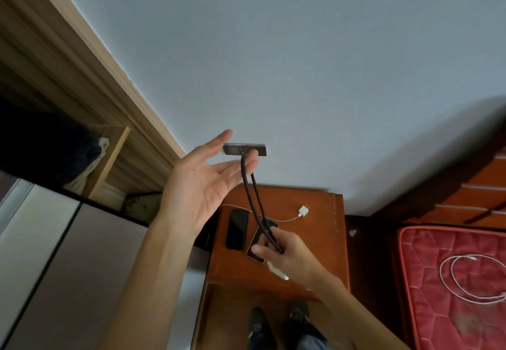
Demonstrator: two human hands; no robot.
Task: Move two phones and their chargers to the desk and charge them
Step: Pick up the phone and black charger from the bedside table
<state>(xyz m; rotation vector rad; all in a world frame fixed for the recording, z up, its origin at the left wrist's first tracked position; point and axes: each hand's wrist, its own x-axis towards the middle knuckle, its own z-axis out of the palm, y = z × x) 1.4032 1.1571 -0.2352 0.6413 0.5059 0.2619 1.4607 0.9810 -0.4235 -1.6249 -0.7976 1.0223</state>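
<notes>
Surveying the nightstand (315, 240) against the wall (301, 62), we note the right hand (284, 254) gripping a black cable (253, 199) above one phone (253, 240). A second phone (236, 229) lies just left, with the white charger (304, 210) beyond. The left hand (200, 182) is spread open at the cable's top.

The worktop (315, 240) is varnished wood, faintly glossy; cable (253, 199) is braided, rough; phone (236, 229) is glossy, smooth; plug (304, 210) is smooth white plastic; mattress (427, 322) is quilted cloth.

You see a braided black cable (248, 194), a white plug (303, 210), a black phone (236, 229) and an orange-brown stand (315, 245). The mattress (438, 322) is red with quilted stitching, with a white cable (441, 269); the wall (301, 62) is pale grey-blue.
</notes>
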